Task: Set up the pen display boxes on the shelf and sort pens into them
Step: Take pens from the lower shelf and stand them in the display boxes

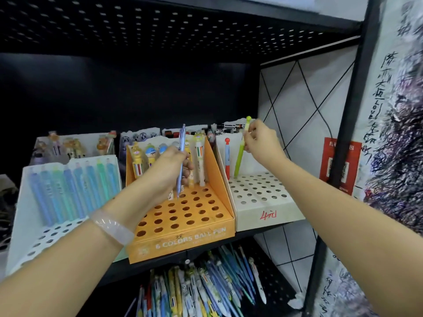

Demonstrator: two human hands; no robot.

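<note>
Shelf (pixel 206 259) boxes half-hidden: left hand (pixel 170 167) grips blue pen (pixel 180 161), right hand (pixel 261 140) pinches green pen (pixel 240 154).

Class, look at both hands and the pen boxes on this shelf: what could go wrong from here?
1. The right hand pinches the green pen near its top; the tip could miss its hole in the white box.
2. The left hand holds a blue pen over the orange box, and might knock the cartoon pens behind it.

Head view looks forward and slightly down, close to the shelf (pixel 206 259) front.
</note>
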